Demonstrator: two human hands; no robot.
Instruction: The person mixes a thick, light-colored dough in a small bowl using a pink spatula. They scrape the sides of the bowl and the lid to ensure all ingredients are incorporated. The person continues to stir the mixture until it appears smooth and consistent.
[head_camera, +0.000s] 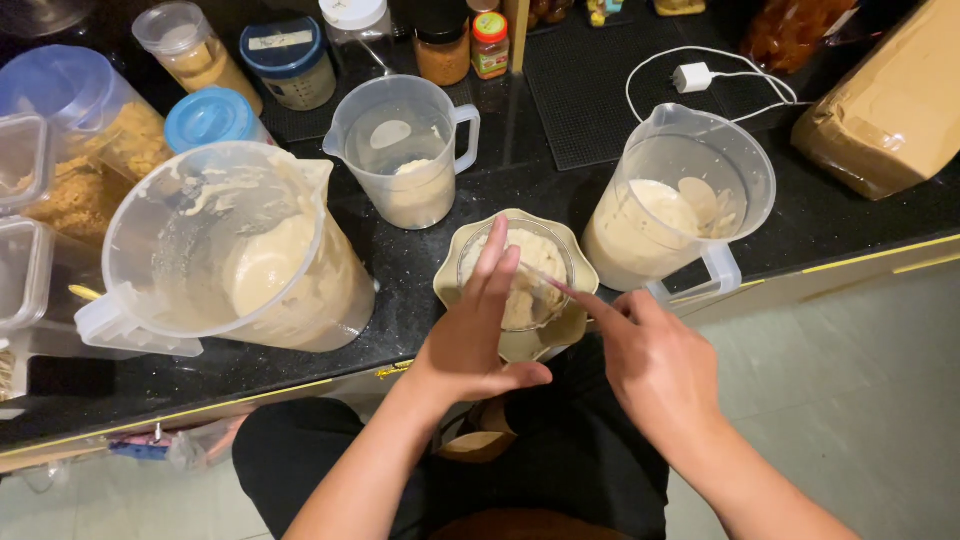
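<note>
A small glass cup of pale, lumpy batter stands in a yellowish scalloped bowl at the black counter's front edge. My left hand lies against the cup's left side with its fingers stretched out over the rim and the thumb apart. From the right, my right hand reaches in with its fingers curled. It pinches a thin pale stick whose tip is in the batter.
Three clear plastic jugs of batter ring the bowl: a big one at left, a smaller one behind, one at right. Jars and lidded tubs crowd the back left. A white charger and a brown package lie at back right.
</note>
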